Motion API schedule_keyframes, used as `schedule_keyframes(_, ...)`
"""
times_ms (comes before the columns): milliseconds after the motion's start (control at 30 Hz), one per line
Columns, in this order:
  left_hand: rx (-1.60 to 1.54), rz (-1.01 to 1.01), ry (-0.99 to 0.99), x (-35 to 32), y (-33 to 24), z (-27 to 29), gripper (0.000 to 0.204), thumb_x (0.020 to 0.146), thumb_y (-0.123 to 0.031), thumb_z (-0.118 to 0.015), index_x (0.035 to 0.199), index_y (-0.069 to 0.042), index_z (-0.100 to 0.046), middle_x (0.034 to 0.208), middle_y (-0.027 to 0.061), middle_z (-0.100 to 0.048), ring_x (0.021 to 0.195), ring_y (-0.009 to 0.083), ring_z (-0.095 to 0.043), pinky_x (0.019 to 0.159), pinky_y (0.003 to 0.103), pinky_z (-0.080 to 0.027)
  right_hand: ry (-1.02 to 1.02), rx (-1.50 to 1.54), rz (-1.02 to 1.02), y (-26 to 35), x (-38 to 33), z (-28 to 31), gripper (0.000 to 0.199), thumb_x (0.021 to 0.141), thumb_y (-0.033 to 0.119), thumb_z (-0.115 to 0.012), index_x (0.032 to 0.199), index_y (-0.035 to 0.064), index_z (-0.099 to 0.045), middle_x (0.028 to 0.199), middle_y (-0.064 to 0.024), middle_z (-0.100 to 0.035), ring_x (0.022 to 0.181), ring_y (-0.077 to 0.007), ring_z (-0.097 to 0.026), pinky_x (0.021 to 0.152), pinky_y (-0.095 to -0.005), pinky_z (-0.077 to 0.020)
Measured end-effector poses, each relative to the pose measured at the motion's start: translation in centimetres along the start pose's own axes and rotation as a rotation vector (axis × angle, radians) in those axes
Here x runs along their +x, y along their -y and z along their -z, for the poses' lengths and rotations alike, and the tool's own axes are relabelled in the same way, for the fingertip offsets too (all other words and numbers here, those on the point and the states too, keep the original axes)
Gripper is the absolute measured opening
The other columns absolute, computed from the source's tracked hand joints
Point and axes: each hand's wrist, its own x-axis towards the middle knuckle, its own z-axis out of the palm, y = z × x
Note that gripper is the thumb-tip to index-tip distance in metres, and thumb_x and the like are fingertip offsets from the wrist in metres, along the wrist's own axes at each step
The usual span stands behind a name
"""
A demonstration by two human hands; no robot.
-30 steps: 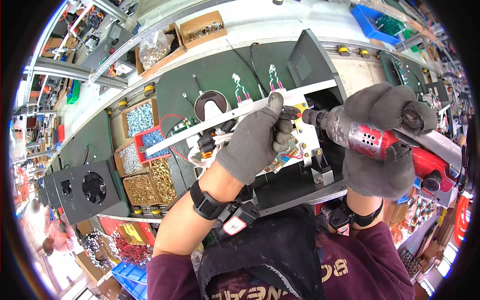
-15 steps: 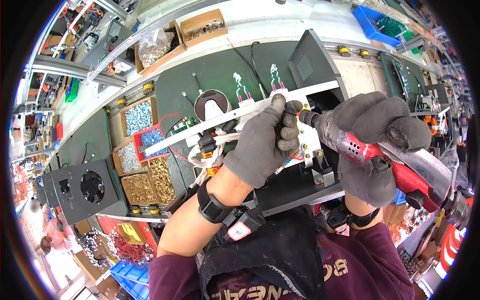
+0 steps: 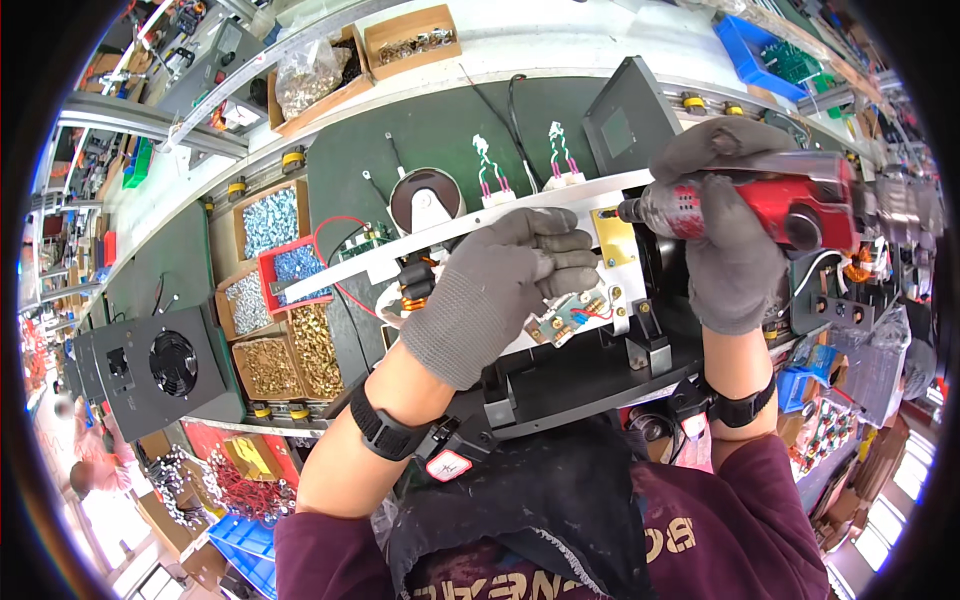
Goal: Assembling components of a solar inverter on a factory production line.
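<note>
In a grey glove, my right hand (image 3: 735,230) grips a red power screwdriver (image 3: 790,212), held level with its nose to the left. The driver's tip meets the upper part of a brass-coloured plate (image 3: 618,245) on the white panel of an open device chassis; whether a screw is under it I cannot make out. My left hand (image 3: 515,275), also gloved, lies against the white panel with its fingers stretched out towards the plate. Below those fingers sits a small circuit board (image 3: 567,318) with coloured wires. A long white rail (image 3: 400,247) runs above the left hand.
Bins of blue screws (image 3: 272,225) and brass fittings (image 3: 316,350) stand to the left, beside a black panel with a fan (image 3: 173,362). A round transformer (image 3: 425,203) and upright wire leads (image 3: 555,150) are behind the rail. Cardboard boxes (image 3: 410,42) stand at the back.
The screwdriver has swung from slanting to level, its tip now at the brass plate. My left hand has drawn back left and its fingers have straightened, uncovering the plate.
</note>
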Motion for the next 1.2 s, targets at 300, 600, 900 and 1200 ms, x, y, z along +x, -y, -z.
schedule_keyframes(300, 0.097, 0.053, -0.107, -0.5, -0.8, -0.7, 0.035, 0.095, -0.017, -0.046, 0.120, 0.008, -0.042, 0.099, 0.0192, -0.060, 0.088, 0.0256, -0.063, 0.077, 0.029, -0.054, 0.124, -0.112, 0.022, -1.8, 0.9, -0.4, 0.026, 0.079, 0.009, -0.061, 0.101, 0.0029, -0.050, 0.086, -0.0139, -0.060, 0.074, -0.0184, -0.059, 0.064, -0.0304, -0.0498)
schedule_keyframes(600, 0.428, -0.016, -0.191, -1.0, -0.9, -0.2, 0.029, 0.093, -0.020, -0.053, 0.106, 0.006, -0.058, 0.068, 0.0021, -0.055, 0.058, 0.0077, -0.049, 0.052, 0.021, -0.042, 0.166, 0.010, -0.045, -2.4, 1.5, -1.0, 0.025, 0.080, 0.002, -0.054, 0.103, 0.0074, -0.047, 0.078, -0.0108, -0.056, 0.056, -0.0091, -0.042, 0.044, -0.0248, -0.0358)
schedule_keyframes(900, 0.229, -0.012, -0.215, -0.7, -0.1, -0.6, 0.032, 0.092, -0.029, -0.054, 0.100, 0.003, -0.055, 0.071, 0.0017, -0.053, 0.056, 0.0079, -0.046, 0.049, 0.020, -0.037, 0.051, -0.041, 0.017, 1.5, 1.0, -1.5, 0.026, 0.074, -0.007, -0.058, 0.099, 0.0002, -0.055, 0.087, -0.0078, -0.062, 0.073, -0.0132, -0.059, 0.065, -0.0244, -0.0495)
schedule_keyframes(1200, 0.133, 0.098, -0.182, 0.7, 0.9, -2.2, 0.041, 0.093, -0.041, -0.051, 0.084, -0.002, -0.056, 0.059, 0.0000, -0.048, 0.043, 0.0065, -0.039, 0.038, 0.021, -0.030, 0.006, 0.137, 0.209, 5.0, -1.6, -0.5, 0.033, 0.078, 0.010, -0.056, 0.108, 0.0012, -0.046, 0.090, -0.0137, -0.055, 0.082, -0.0264, -0.056, 0.071, -0.0388, -0.0480)
